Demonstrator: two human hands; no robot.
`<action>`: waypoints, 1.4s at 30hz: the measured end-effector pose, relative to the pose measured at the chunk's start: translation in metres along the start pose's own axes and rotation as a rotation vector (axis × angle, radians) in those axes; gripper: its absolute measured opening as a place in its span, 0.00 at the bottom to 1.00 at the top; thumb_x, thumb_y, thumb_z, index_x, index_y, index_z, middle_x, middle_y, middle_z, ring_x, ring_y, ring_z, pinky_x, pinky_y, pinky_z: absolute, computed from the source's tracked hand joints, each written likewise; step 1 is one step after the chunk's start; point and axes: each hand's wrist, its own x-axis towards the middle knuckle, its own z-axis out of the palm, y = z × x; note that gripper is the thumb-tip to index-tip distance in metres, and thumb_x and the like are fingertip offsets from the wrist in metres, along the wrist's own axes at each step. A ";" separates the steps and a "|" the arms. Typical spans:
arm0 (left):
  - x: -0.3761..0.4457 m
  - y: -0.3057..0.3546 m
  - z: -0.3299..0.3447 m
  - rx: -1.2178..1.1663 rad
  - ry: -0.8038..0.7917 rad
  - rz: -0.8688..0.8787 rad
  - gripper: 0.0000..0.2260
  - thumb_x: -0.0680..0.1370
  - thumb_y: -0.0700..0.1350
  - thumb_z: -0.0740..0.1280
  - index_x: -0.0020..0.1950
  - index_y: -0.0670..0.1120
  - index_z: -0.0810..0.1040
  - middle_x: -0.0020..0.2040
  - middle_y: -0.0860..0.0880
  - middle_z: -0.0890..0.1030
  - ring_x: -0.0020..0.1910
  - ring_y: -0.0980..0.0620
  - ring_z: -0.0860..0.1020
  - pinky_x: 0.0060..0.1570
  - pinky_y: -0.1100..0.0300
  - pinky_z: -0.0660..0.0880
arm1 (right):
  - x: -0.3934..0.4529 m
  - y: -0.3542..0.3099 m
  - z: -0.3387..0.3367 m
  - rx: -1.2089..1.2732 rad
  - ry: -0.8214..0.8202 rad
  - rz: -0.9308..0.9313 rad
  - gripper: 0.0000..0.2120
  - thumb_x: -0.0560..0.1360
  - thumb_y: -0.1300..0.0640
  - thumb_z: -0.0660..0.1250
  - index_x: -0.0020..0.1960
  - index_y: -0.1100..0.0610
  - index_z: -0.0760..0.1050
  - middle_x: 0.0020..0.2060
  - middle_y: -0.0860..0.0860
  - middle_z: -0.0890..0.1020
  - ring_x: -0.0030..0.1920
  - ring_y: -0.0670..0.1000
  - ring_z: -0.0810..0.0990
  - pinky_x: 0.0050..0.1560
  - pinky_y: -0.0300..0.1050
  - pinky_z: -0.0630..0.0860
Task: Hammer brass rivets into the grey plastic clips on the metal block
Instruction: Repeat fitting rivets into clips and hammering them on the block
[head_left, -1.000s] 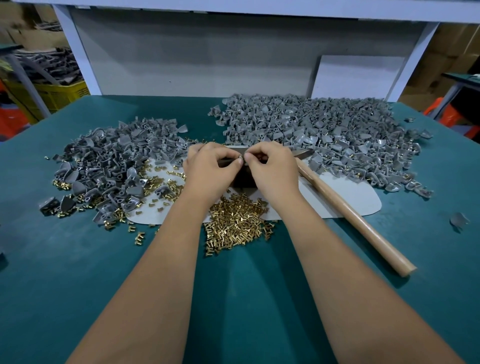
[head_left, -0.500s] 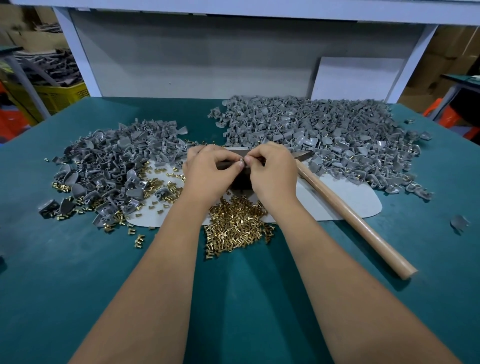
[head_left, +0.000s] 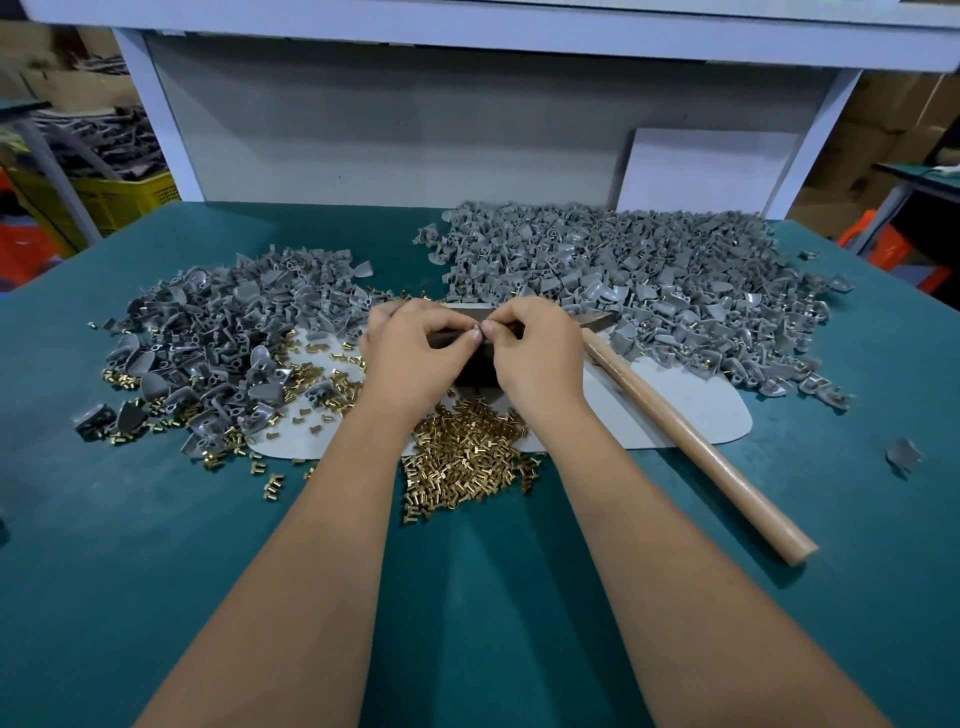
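On the far left a yellow crate (head_left: 124, 200) sits behind the green table (head_left: 156, 545). On the table's left side lies a pile of grey clips (head_left: 223, 332), with some brass rivets mixed in at its near edge. A pale mat (head_left: 691, 410) lies under the middle things.

The left hand (head_left: 415, 353) is next. Its fingers are curled, and its thumb and first finger pinch something tiny right over the block (head_left: 475, 366). The thing is too small to tell what it is. The dark block sits in the middle, mostly hidden between the two hands. Just in front of it, close to the person, lies a heap of rivets (head_left: 462, 457).

The right hand (head_left: 540, 353) touches the left one at the fingertips. Its fingers are curled too, pinching at that same tiny spot.

To the right, a hammer (head_left: 696, 447) lies flat on the table, its wooden handle pointing toward the near right. Nobody holds it. Behind it spreads a bigger clip pile (head_left: 623, 280). One lone clip (head_left: 904, 454) lies far right.
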 end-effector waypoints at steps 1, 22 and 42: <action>0.000 0.000 0.000 0.001 0.006 -0.003 0.06 0.76 0.51 0.72 0.42 0.63 0.79 0.45 0.64 0.75 0.66 0.47 0.63 0.68 0.44 0.60 | -0.001 0.000 0.000 -0.005 0.007 -0.011 0.05 0.75 0.60 0.68 0.40 0.56 0.80 0.39 0.47 0.77 0.47 0.51 0.75 0.43 0.43 0.68; 0.004 -0.003 0.002 0.010 -0.045 -0.064 0.03 0.77 0.52 0.70 0.45 0.61 0.78 0.53 0.60 0.75 0.68 0.48 0.61 0.68 0.48 0.56 | 0.005 0.020 -0.026 -0.170 0.326 0.072 0.10 0.79 0.53 0.60 0.53 0.54 0.79 0.48 0.50 0.79 0.51 0.50 0.73 0.53 0.48 0.73; -0.003 0.003 0.011 0.297 0.109 -0.006 0.08 0.79 0.55 0.66 0.52 0.60 0.84 0.56 0.61 0.81 0.66 0.50 0.63 0.63 0.47 0.55 | 0.003 0.014 -0.076 -0.485 0.086 0.105 0.07 0.79 0.48 0.60 0.50 0.51 0.67 0.32 0.46 0.71 0.35 0.55 0.70 0.29 0.43 0.59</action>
